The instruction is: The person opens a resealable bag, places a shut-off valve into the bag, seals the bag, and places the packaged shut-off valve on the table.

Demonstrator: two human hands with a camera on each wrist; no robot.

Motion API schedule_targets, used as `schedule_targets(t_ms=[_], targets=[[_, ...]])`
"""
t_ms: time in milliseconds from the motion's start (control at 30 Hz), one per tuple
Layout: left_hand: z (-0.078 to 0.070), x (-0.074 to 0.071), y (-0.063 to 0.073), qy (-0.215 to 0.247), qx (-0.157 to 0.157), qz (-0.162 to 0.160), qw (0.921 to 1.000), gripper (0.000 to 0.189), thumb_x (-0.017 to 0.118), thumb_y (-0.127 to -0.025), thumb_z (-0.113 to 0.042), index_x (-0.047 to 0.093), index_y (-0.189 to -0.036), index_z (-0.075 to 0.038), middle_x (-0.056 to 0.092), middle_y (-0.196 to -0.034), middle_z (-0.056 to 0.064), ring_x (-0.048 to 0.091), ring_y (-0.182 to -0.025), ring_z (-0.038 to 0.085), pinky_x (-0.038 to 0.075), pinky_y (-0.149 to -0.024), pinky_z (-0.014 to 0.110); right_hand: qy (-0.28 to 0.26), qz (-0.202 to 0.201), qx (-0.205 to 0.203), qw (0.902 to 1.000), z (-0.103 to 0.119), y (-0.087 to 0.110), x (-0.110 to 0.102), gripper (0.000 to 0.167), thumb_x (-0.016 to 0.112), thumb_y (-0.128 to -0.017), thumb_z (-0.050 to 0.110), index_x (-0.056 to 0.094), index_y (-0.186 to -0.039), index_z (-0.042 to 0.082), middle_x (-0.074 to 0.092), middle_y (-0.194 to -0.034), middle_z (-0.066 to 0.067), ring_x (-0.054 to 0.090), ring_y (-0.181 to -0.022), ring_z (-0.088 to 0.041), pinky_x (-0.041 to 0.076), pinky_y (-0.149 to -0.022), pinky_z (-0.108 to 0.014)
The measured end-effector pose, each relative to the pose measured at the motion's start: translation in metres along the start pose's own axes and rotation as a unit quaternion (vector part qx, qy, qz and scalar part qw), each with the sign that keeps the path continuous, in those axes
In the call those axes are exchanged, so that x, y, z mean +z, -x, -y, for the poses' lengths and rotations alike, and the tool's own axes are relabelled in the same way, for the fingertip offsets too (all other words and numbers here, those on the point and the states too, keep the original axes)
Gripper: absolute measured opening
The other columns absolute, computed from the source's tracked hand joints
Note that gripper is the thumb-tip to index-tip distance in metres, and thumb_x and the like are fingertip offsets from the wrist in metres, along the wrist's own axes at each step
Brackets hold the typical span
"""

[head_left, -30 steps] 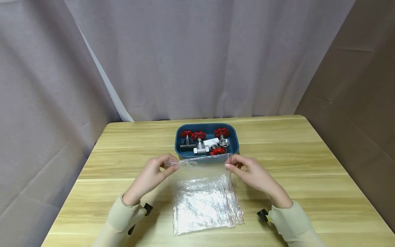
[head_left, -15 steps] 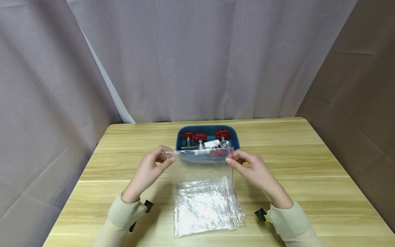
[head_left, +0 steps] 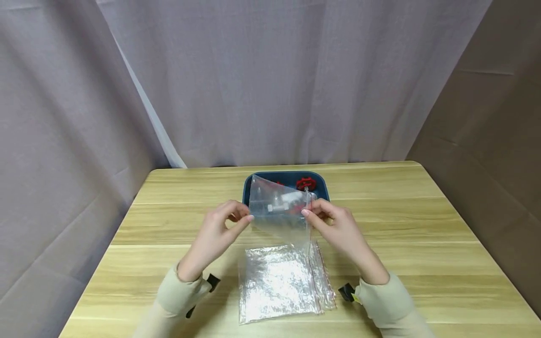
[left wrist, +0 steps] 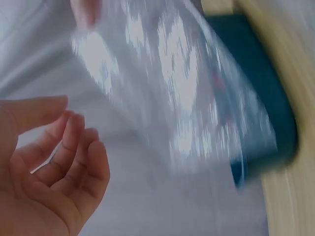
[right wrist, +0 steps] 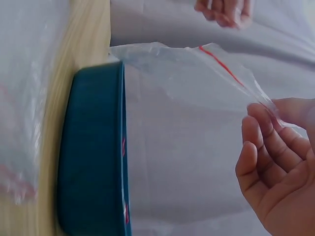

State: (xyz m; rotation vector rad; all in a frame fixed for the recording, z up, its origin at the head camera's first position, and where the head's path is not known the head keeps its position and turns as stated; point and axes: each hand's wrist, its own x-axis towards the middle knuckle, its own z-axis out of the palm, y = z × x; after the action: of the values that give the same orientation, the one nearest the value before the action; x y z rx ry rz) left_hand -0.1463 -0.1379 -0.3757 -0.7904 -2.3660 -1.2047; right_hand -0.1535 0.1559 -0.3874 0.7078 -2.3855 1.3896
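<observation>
My right hand [head_left: 340, 230] pinches a clear zip bag [head_left: 276, 199] at its red-striped edge between thumb and fingers. The bag hangs slanted in the air, overlapping the blue tray in the head view. In the right wrist view, the bag's red strip [right wrist: 221, 65] runs down to the pinching fingertips. My left hand [left wrist: 59, 162] holds nothing; its fingers are loosely bent, and a gap separates them from the bag in the left wrist view. Below both hands lies a stack of similar clear bags [head_left: 276, 286] on the table.
The blue tray [right wrist: 93, 147] stands at the back middle of the wooden table [head_left: 401, 211]. Valves with red handwheels [head_left: 306, 183] and other pipe fittings sit inside, partly seen through the bag. Grey curtains [head_left: 262, 84] hang behind the table.
My left hand has let go of the bag's left corner and moved slightly right. That side of the bag has swung up and away, over the tray. My right hand has shifted a little left.
</observation>
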Motion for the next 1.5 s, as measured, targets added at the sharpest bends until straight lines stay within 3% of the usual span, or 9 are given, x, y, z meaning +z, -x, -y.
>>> schedule_targets(t_ms=[167,300,600,867,1267,1500], targets=[[-0.021,0.026,-0.003,0.032,0.036,0.087,0.9950,0.005,0.069,-0.096,-0.018,0.069,-0.100,-0.014,0.064,-0.091,-0.009,0.059,-0.083,0.006,0.053,-0.076,0.027,-0.025,0.022,-0.023,0.9992,0.012,-0.004,0.016,0.003,0.069,-0.095,0.010,0.071,-0.098,0.009,0.070,-0.084,0.005,0.061,-0.067,-0.009,0.053,-0.060,-0.026],[-0.030,0.039,-0.004,0.050,0.054,0.111,0.9911,0.007,0.068,-0.098,-0.021,0.068,-0.102,-0.015,0.063,-0.095,-0.009,0.059,-0.087,0.005,0.053,-0.078,0.025,-0.048,0.045,-0.022,0.9976,0.023,-0.004,0.025,0.004,0.069,-0.097,0.013,0.070,-0.100,0.013,0.070,-0.087,0.006,0.063,-0.072,-0.010,0.055,-0.064,-0.028],[-0.030,0.045,-0.002,0.077,0.044,0.099,0.9912,0.009,0.072,-0.095,-0.022,0.065,-0.096,-0.017,0.062,-0.090,-0.009,0.059,-0.084,0.006,0.053,-0.077,0.026,-0.078,0.081,-0.015,0.9935,0.032,-0.001,0.028,0.021,0.050,-0.106,0.013,0.071,-0.110,0.011,0.073,-0.096,0.004,0.070,-0.088,-0.012,0.059,-0.077,-0.033],[-0.032,0.045,-0.001,0.076,0.024,0.096,0.9921,0.012,0.075,-0.093,-0.023,0.065,-0.095,-0.016,0.062,-0.087,-0.010,0.059,-0.081,0.005,0.054,-0.076,0.026,-0.075,0.088,-0.013,0.9932,0.032,0.000,0.028,0.016,0.064,-0.099,0.013,0.070,-0.114,0.011,0.074,-0.097,0.005,0.068,-0.081,-0.011,0.057,-0.071,-0.032],[-0.036,0.043,-0.001,0.062,0.043,0.097,0.9925,0.005,0.071,-0.094,-0.013,0.067,-0.097,-0.013,0.065,-0.091,-0.007,0.060,-0.084,0.006,0.053,-0.078,0.025,-0.093,0.093,-0.013,0.9912,0.032,-0.001,0.028,0.016,0.071,-0.095,0.014,0.071,-0.111,0.013,0.073,-0.093,0.006,0.068,-0.081,-0.013,0.056,-0.072,-0.032],[-0.038,0.040,-0.001,0.068,0.029,0.110,0.9912,0.005,0.069,-0.096,-0.016,0.070,-0.098,-0.011,0.068,-0.092,-0.004,0.062,-0.082,0.008,0.055,-0.076,0.028,-0.087,0.093,-0.016,0.9917,0.035,-0.001,0.027,0.013,0.072,-0.094,0.013,0.071,-0.107,0.014,0.071,-0.089,0.008,0.066,-0.079,-0.013,0.055,-0.071,-0.029]])
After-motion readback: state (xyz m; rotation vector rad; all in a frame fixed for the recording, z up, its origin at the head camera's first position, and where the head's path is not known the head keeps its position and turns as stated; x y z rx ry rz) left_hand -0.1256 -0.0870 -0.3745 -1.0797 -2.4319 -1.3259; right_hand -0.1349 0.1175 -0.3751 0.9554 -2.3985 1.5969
